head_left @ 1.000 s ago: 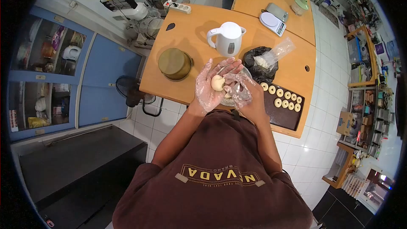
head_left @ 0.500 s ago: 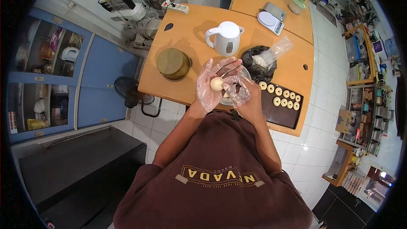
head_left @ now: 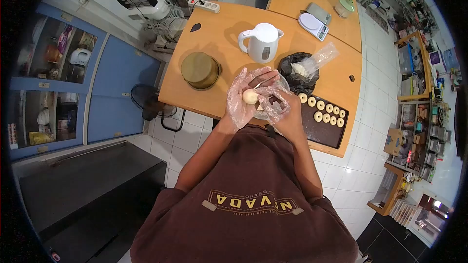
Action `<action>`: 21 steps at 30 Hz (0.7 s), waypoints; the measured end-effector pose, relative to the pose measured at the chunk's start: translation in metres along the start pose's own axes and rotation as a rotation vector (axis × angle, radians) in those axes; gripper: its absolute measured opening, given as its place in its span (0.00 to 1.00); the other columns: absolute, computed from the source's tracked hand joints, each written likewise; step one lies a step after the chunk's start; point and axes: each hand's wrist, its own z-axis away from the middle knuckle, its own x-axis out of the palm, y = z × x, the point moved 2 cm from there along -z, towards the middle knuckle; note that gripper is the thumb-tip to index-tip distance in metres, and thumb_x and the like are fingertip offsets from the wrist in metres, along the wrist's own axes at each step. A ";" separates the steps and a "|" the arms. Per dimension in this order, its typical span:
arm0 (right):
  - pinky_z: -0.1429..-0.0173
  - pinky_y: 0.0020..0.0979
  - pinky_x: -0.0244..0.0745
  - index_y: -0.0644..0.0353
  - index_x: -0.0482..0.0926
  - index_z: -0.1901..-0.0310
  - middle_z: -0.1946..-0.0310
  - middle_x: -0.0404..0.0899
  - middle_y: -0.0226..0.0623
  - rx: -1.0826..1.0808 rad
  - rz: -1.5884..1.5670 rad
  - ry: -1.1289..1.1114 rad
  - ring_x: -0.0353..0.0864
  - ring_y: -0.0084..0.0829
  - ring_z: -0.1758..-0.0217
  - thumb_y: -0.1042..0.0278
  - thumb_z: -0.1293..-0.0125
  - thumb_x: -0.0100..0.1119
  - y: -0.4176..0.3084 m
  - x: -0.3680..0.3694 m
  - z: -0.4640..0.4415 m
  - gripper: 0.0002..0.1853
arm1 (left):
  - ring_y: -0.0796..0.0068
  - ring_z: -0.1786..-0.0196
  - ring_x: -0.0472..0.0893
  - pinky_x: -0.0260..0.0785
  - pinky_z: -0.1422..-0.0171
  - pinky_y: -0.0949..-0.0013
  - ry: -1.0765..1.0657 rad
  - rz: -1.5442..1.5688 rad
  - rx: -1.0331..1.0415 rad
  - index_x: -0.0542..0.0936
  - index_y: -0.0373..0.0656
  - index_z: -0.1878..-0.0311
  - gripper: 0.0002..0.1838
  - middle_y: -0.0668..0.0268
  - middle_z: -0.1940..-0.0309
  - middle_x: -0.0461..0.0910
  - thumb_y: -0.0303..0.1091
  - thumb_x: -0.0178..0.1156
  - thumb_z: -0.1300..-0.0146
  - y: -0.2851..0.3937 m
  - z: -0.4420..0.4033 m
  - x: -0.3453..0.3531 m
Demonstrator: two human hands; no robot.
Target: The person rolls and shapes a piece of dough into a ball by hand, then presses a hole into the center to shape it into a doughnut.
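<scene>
My left hand (head_left: 238, 101) is turned palm up, floury, its fingers stretched out. A smooth pale dough ball (head_left: 250, 96) rests on it near the base of the fingers. My right hand (head_left: 280, 108), also floury, has thumb and fingertips pinched together against the ball's right edge. Below both hands is a bowl (head_left: 284, 84), mostly hidden by them. To the right, a dark baking tray (head_left: 317, 131) carries several ring-shaped dough pieces (head_left: 320, 104) in two rows.
A white electric kettle (head_left: 263, 44) stands beyond my hands, with a brownish round container (head_left: 200, 70) to the left. A black plastic bag (head_left: 292, 63) holds a clear bag of white powder (head_left: 302, 69). Farther back are a kitchen scale (head_left: 313, 27) and a power strip (head_left: 204, 5).
The whole view has shifted slightly. My right fingertips stay at the dough ball's edge, and the ball remains on my left palm.
</scene>
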 end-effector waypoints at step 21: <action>0.47 0.42 0.82 0.63 0.89 0.52 0.55 0.89 0.49 -0.022 -0.023 0.037 0.90 0.49 0.54 0.75 0.42 0.76 0.013 0.004 0.010 0.15 | 0.50 0.24 0.71 0.63 0.17 0.50 -0.049 -0.075 0.083 0.67 0.31 0.25 0.43 0.44 0.26 0.71 0.64 0.30 0.17 0.001 0.003 0.004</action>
